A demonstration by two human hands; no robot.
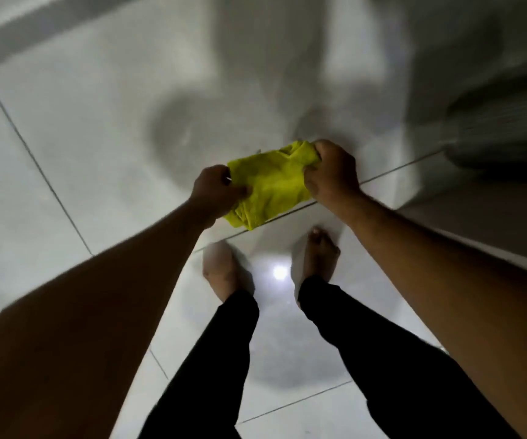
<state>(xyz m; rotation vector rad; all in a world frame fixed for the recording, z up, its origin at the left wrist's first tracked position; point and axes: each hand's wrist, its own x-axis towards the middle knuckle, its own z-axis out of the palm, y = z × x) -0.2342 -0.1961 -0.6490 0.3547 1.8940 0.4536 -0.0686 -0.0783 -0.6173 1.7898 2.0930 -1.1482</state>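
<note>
Yellow cloth [268, 185] stretched between hands: left hand [216, 191] pinches near edge, right hand [332, 175] grips far bunched end.

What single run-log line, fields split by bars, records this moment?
left hand: grips yellow cloth | right hand: grips yellow cloth | yellow cloth: bunched, above tiled floor

A bright yellow cloth [270, 182] above glossy pale grey floor tiles [66, 147] with dark grout lines; black trousers [366, 343].
</note>
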